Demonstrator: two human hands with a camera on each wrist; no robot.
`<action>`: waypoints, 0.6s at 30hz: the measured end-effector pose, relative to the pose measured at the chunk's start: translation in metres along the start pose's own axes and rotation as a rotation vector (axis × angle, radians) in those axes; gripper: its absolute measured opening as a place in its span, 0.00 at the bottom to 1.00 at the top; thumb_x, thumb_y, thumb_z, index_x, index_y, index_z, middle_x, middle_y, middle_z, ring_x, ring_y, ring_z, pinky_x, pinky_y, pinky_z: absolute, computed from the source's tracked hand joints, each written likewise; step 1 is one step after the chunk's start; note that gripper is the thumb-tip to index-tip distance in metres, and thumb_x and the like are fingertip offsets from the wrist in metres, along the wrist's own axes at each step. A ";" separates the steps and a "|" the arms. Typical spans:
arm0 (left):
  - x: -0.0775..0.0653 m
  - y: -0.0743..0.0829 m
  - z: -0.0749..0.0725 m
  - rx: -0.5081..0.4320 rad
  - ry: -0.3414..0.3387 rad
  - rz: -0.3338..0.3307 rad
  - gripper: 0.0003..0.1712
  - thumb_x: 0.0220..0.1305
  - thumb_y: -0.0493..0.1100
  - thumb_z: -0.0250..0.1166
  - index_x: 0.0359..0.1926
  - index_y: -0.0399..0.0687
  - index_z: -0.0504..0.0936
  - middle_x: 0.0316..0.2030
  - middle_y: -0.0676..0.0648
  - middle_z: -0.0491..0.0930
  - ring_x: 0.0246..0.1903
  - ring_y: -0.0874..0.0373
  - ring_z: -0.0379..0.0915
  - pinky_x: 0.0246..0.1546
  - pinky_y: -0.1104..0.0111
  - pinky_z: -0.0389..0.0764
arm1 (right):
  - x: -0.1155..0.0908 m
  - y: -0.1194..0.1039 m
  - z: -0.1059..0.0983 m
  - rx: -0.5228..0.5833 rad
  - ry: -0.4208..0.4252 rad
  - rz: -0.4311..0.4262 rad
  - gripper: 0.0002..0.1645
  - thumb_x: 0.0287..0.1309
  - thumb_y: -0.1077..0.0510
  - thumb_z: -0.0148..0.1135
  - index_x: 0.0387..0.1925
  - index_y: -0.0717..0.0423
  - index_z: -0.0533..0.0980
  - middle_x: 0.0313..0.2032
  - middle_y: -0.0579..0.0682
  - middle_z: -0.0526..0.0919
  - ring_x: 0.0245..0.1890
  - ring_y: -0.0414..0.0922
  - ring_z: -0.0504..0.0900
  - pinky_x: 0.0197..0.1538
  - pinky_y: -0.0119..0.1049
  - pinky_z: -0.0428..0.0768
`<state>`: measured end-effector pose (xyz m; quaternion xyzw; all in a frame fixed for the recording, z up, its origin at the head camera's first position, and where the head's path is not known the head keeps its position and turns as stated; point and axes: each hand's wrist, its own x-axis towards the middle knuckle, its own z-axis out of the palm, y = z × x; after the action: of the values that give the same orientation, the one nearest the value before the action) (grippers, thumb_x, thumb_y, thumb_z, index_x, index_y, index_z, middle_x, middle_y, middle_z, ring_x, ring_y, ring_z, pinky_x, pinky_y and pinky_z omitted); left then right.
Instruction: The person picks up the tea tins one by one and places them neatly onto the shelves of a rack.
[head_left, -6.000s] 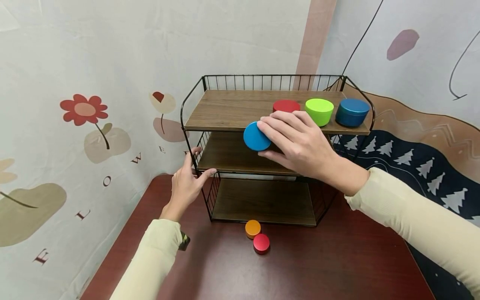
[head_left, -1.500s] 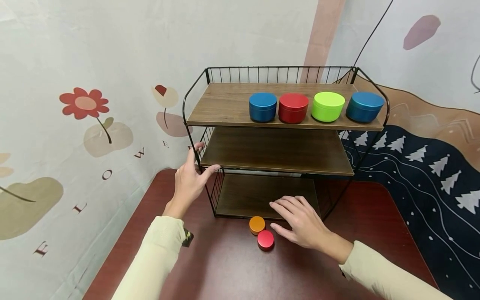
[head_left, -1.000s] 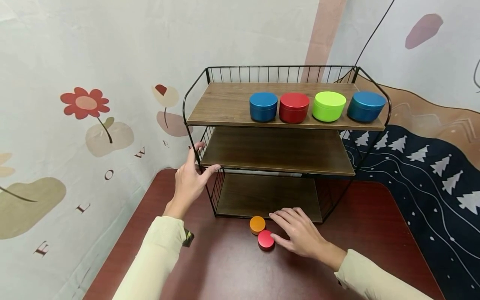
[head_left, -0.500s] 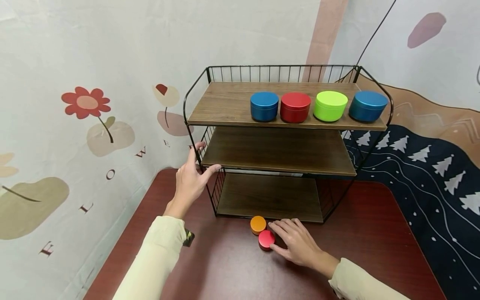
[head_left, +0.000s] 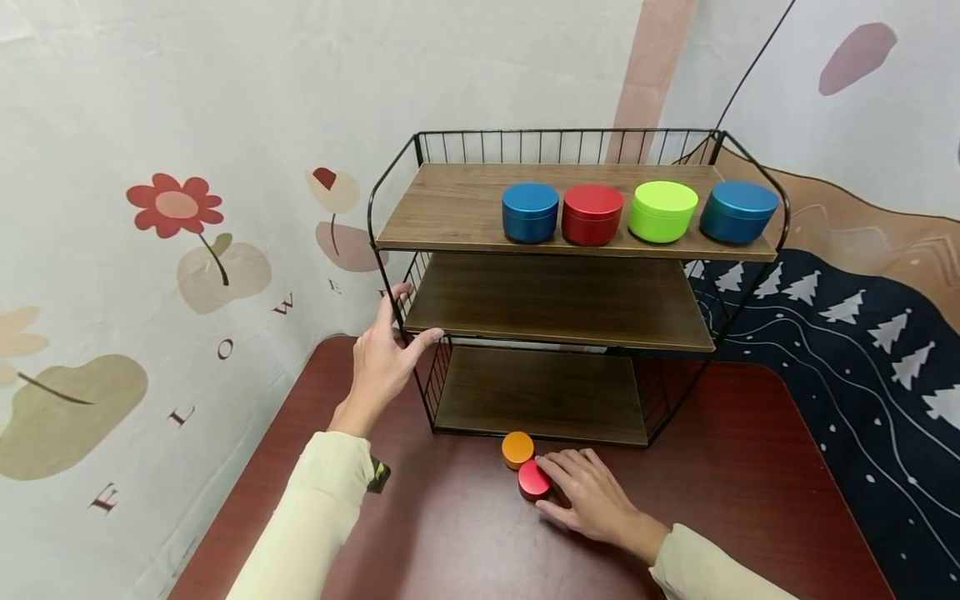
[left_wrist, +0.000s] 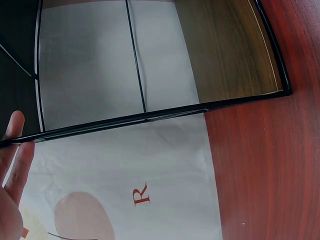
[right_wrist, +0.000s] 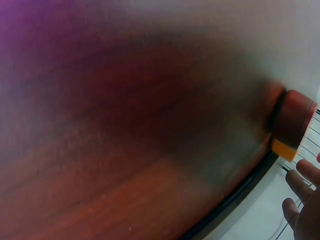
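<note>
My left hand (head_left: pixel 381 362) holds the left side frame of a three-tier shelf rack (head_left: pixel 562 333), thumb in front and fingers behind the black wire. In the left wrist view, fingertips (left_wrist: pixel 19 150) of that hand meet the frame's dark bar. My right hand (head_left: pixel 592 498) is low over the table at a small red round tin (head_left: pixel 534 481), fingers and thumb spread at its right edge. Whether they press on it cannot be told. An orange round tin (head_left: pixel 517 450) stands against the red one. The right wrist view is mostly blurred, with the red tin (right_wrist: pixel 294 119) at its right.
On the rack's top shelf stand a blue tin (head_left: pixel 530 213), a larger red tin (head_left: pixel 592 215), a lime-green tin (head_left: pixel 663 212) and another blue tin (head_left: pixel 738 212) in a row. The dark red table (head_left: pixel 465 550) reaches the printed wall cloth (head_left: pixel 225 100).
Earlier, the right hand held a blue tin before the top shelf; a blue tin now stands left of the red one there. The right hand came down to the small red tin. The left hand stayed.
</note>
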<state>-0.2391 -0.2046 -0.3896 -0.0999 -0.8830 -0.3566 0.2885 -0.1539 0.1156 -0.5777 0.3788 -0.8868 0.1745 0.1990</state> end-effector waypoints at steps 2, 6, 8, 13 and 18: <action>-0.001 0.000 0.000 -0.001 0.000 -0.003 0.45 0.56 0.58 0.75 0.70 0.59 0.65 0.15 0.49 0.71 0.13 0.57 0.65 0.24 0.61 0.65 | -0.002 -0.002 0.003 0.002 -0.016 0.005 0.36 0.49 0.39 0.75 0.56 0.53 0.80 0.48 0.47 0.83 0.48 0.45 0.80 0.49 0.49 0.76; -0.001 -0.001 0.000 0.002 0.000 -0.007 0.44 0.55 0.57 0.75 0.70 0.59 0.65 0.12 0.50 0.70 0.13 0.58 0.65 0.25 0.60 0.66 | -0.005 -0.004 0.006 -0.010 -0.032 0.010 0.36 0.50 0.38 0.74 0.56 0.53 0.79 0.49 0.49 0.83 0.48 0.46 0.80 0.49 0.48 0.76; -0.001 -0.001 0.000 0.003 -0.002 -0.009 0.45 0.55 0.57 0.75 0.70 0.59 0.65 0.12 0.50 0.70 0.13 0.57 0.66 0.25 0.60 0.66 | -0.005 -0.004 0.008 -0.022 -0.034 0.013 0.36 0.51 0.38 0.74 0.57 0.53 0.80 0.49 0.49 0.83 0.47 0.46 0.80 0.49 0.47 0.76; -0.001 -0.001 0.000 0.004 -0.003 -0.008 0.45 0.55 0.57 0.75 0.70 0.58 0.65 0.13 0.50 0.72 0.14 0.57 0.67 0.26 0.59 0.67 | -0.005 -0.004 0.010 -0.032 -0.038 0.031 0.36 0.51 0.37 0.74 0.57 0.54 0.80 0.49 0.50 0.83 0.48 0.46 0.80 0.49 0.47 0.76; -0.001 -0.001 0.000 0.001 -0.006 -0.008 0.45 0.56 0.57 0.75 0.70 0.58 0.65 0.12 0.50 0.72 0.14 0.57 0.67 0.26 0.59 0.67 | -0.005 -0.003 0.015 -0.043 -0.028 0.032 0.37 0.50 0.38 0.74 0.56 0.54 0.80 0.48 0.50 0.84 0.47 0.47 0.80 0.49 0.47 0.76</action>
<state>-0.2393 -0.2052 -0.3909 -0.0974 -0.8843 -0.3570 0.2847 -0.1514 0.1099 -0.5927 0.3626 -0.8990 0.1532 0.1918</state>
